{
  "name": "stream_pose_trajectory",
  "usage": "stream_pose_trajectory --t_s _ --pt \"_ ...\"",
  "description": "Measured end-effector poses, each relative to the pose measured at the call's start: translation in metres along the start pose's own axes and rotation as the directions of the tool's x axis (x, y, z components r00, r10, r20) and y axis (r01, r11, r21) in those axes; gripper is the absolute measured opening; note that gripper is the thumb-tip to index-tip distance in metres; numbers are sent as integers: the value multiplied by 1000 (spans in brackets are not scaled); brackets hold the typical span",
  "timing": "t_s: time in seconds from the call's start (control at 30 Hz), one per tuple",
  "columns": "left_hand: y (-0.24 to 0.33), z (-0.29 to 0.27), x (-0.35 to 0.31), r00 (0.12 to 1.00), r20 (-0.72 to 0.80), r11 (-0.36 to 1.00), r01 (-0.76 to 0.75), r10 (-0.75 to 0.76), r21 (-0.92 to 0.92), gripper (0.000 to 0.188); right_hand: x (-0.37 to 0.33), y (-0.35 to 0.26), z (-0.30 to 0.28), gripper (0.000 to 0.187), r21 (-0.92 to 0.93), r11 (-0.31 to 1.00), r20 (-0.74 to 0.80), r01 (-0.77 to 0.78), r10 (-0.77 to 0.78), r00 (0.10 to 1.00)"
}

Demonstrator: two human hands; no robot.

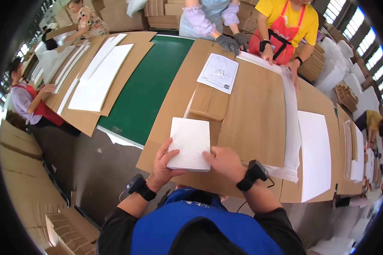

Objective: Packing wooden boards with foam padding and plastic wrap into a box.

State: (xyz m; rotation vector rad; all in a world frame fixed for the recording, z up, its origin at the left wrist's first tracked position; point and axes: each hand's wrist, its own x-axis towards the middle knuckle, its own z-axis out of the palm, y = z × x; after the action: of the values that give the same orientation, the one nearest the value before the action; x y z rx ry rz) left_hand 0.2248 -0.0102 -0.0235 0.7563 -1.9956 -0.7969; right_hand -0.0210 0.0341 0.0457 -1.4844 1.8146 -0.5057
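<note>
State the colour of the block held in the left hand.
The block is white, shown best in the head view.

Daylight comes through the windows at the upper right of the frame, their panes burnt out to a bluish white. The centre is bright and evenly lit, with soft shadows; the white foam block and the white panel at right show little texture. The floor at lower left is dimmer. Fisheye distortion bows the stacked cardboard at left, small figures at far right look soft, and black fills the corners.
</note>
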Motion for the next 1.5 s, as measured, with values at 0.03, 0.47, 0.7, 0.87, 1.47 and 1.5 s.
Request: stream_pose_trajectory --t_s 0.03,0.47,0.7,0.87,1.47,1.5 --pt "-9 -6 -1 1000 3 1000 -2 2 -16 75 14 -15 -15 36 -237 969 86 -68 91 992" --pt "-54 4 2 998 63 992 -4 12 -126 75 221 72 -70 35 -784 620 -281 -4 -349 894" --pt "-53 21 36 970 225 994 -78 93 -74 75 203 134 -78 29 -593 781 -419 195 -507 753" --pt "-39 19 38 975 217 999 -40 44 -22 76 111 79 -75 33 -284 957 -500 53 -195 844" --pt "-75 26 46 979 191 998 -67 67 -7 86 11 39 40 55 -551 813 -246 190 -375 894" --pt "-78 25 47 986 133 995 -98 101 -30 89 11 36 39 55 -535 824 -236 187 -358 903"
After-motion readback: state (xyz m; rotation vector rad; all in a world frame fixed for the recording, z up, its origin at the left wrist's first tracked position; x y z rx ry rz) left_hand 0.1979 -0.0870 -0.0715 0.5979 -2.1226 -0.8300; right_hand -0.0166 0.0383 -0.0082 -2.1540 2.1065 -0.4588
